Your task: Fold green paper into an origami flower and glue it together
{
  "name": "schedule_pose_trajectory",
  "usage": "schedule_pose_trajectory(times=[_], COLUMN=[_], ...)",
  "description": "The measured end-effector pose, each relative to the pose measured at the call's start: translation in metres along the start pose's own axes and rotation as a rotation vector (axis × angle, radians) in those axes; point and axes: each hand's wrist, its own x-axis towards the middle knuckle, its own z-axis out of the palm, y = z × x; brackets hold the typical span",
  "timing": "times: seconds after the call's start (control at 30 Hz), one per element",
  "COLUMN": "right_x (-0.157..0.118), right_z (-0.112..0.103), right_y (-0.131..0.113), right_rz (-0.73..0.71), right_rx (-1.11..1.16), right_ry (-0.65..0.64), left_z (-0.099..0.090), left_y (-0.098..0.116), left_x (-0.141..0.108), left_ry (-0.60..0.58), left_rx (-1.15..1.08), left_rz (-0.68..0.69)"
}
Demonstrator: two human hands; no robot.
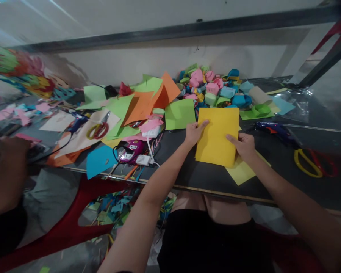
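Observation:
A yellow sheet of paper (217, 142), which looks layered at its edges, is held up over the dark table. My left hand (195, 133) pinches its left edge, thumb on the front. On the right side my right hand (243, 145) grips it, thumb also on the front; the fingers behind are hidden. Beneath it, a paler yellow sheet (240, 171) lies on the table near the front edge. A green sheet (180, 114) is just left of my left hand.
Folded paper pieces (213, 89) are heaped at the back. Scissors (308, 163) and a glue gun (275, 131) lie at right. Left are orange sheets (139, 108), a purple power strip (132, 151), more scissors (98, 131) and another person's arm (10, 170).

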Motion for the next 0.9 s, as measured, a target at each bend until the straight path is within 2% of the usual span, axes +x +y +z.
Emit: schedule_pose_trajectory(times=[0.2, 0.47, 0.67, 0.9], right_x=[-0.002, 0.0, -0.001, 0.001], right_z=[0.001, 0.0, 0.001, 0.002], right_y=[-0.002, 0.0, -0.001, 0.002], right_rz=[0.03, 0.026, 0.052, 0.017], right_rx=[-0.007, 0.006, 0.025, 0.023], right_ry=[-0.031, -0.041, -0.042, 0.026], left_z=[-0.002, -0.002, -0.004, -0.004], left_y=[-0.001, -0.004, -0.006, -0.014], left_x=[0.002, 0.004, 0.004, 0.006], left_ry=[0.005, -0.078, -0.071, -0.056], left_rx=[0.011, -0.151, -0.128, -0.037], left_rz=[-0.025, -0.13, -0.105, -0.052])
